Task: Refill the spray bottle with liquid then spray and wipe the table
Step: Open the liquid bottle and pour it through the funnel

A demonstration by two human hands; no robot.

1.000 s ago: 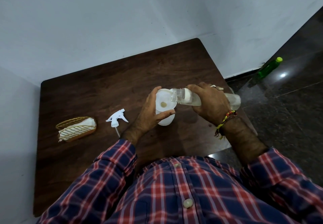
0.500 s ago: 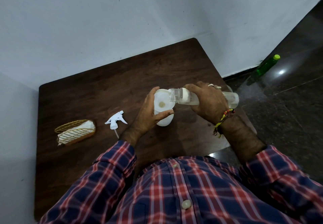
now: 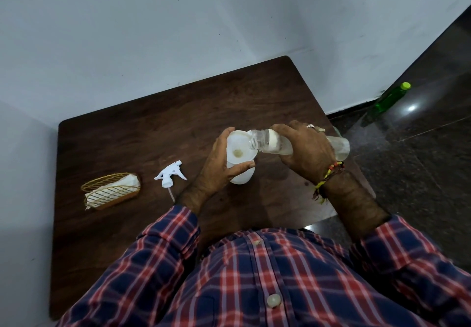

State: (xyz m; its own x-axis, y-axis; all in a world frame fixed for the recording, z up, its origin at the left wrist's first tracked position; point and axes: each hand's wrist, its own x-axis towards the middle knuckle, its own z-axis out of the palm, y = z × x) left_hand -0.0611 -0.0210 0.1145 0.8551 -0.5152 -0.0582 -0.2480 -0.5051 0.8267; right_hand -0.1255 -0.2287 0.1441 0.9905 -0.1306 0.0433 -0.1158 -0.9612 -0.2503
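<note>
Left hand (image 3: 219,166): curled, thumb at 5 o'clock, fingers at 11, gripping.
Right hand (image 3: 305,152): curled from above, knuckles up, gripping.
Right wrist: a thread band.
Forearms: bare, converging toward 12 o'clock.

Dim, soft-edged, glare on floor (image 3: 411,108)

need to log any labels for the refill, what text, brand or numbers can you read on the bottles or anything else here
No readable text anywhere in the head view.
Clear bottle, tilted in the right hand: no label shows.
White funnel on the spray bottle, held by the left hand: plain.
Spray nozzle: plain white.
Green bottle on the floor: too small and blurred to tell.
Wire napkin holder: no print.
</note>
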